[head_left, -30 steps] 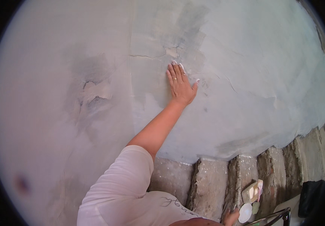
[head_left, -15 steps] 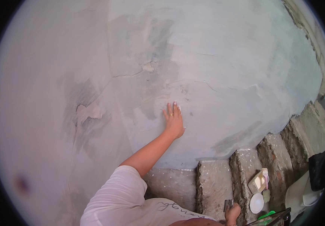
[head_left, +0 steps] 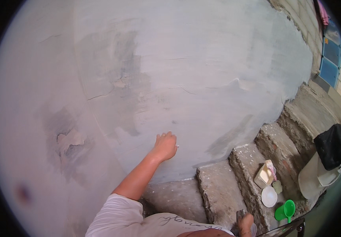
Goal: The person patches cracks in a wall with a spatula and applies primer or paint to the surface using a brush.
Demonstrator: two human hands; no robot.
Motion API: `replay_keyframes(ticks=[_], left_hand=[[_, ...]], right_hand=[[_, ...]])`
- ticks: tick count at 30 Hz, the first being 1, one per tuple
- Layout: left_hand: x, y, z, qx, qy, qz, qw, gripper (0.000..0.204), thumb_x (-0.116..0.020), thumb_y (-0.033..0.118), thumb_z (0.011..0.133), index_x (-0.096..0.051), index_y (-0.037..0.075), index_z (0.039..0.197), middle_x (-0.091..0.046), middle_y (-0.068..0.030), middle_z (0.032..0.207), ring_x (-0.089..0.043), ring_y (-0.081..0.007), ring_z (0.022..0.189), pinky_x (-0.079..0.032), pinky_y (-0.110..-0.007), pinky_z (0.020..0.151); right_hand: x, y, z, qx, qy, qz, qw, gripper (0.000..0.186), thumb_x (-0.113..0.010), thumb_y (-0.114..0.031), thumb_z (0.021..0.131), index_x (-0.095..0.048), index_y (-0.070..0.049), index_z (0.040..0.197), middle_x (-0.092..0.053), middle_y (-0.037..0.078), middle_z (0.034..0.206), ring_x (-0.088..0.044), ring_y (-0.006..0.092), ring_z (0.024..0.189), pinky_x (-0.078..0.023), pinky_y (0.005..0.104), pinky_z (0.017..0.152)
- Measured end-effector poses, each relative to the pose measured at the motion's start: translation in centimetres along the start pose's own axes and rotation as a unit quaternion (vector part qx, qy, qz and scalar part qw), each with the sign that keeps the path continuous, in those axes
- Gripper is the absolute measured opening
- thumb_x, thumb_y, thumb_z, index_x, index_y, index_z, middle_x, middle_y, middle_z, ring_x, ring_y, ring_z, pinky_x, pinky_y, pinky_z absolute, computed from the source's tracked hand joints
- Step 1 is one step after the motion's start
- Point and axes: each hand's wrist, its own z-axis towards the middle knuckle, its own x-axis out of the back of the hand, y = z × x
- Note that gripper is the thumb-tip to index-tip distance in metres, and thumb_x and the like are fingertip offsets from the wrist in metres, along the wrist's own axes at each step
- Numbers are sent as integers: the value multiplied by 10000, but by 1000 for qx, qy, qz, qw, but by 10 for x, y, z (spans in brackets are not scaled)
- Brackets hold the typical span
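My left hand (head_left: 165, 145) is stretched out to a grey plastered wall (head_left: 217, 71), its fingers curled and the knuckles resting on the smooth surface. Whether anything lies inside the fist is hidden. Left of the hand the wall has darker damp patches, thin cracks and a chipped spot (head_left: 69, 140). At the bottom edge only part of my right hand (head_left: 246, 222) shows, closed around a small grey object (head_left: 239, 215) that I cannot identify.
Rough concrete steps (head_left: 217, 189) climb to the right along the wall's foot. On them lie a cream container (head_left: 263, 175), a white round lid (head_left: 268, 196) and a green scoop (head_left: 285, 210). A black bag (head_left: 332, 144) sits on a white basin (head_left: 310, 179).
My left hand has slid down the wall and gone from flat with spread fingers to curled. The view has swung down and right, showing more of the steps.
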Motion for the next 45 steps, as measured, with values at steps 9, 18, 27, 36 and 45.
replay_keyframes(ticks=[9, 18, 27, 36, 45], left_hand=[[168, 149, -60, -242, 82, 185, 949, 447, -547, 53, 812, -491, -70, 1238, -530, -247, 1245, -509, -398, 1153, -354, -492, 1044], [173, 230, -84, -392, 306, 162, 852, 247, -571, 39, 795, -634, -56, 1013, -661, -204, 1011, -621, -360, 1054, -452, -498, 972], [164, 232, -79, -405, 348, 98, 840, 155, -601, 32, 800, -624, -31, 939, -663, -190, 993, -625, -344, 1053, -448, -501, 990], [162, 228, -79, -393, 335, 105, 850, 70, -631, 24, 804, -615, -6, 865, -665, -176, 975, -629, -328, 1053, -444, -504, 1007], [158, 168, -28, -277, 145, 153, 938, 617, -738, 80, 697, -491, -10, 1256, -490, -216, 1330, -416, -387, 1289, -276, -456, 1128]], right_hand=[[19, -3, -7, -31, -25, -5, 999, 314, -705, -298, 720, -678, 6, 793, -637, 262, 786, -626, 431, 781, -500, 480, 704], [42, 10, -32, -44, -26, -4, 999, 305, -666, -318, 767, -686, -20, 827, -652, 240, 824, -630, 415, 797, -496, 482, 728], [22, 48, -56, -55, -17, -14, 998, 264, -665, -253, 747, -685, -6, 838, -662, 224, 824, -643, 390, 781, -504, 464, 732], [28, 35, -60, -89, -42, -25, 995, 219, -637, -166, 731, -679, -3, 871, -654, 245, 878, -632, 416, 837, -502, 471, 761], [45, 25, -57, -109, -47, 5, 993, 301, -692, -250, 735, -668, 21, 864, -651, 264, 849, -630, 423, 826, -504, 471, 750]])
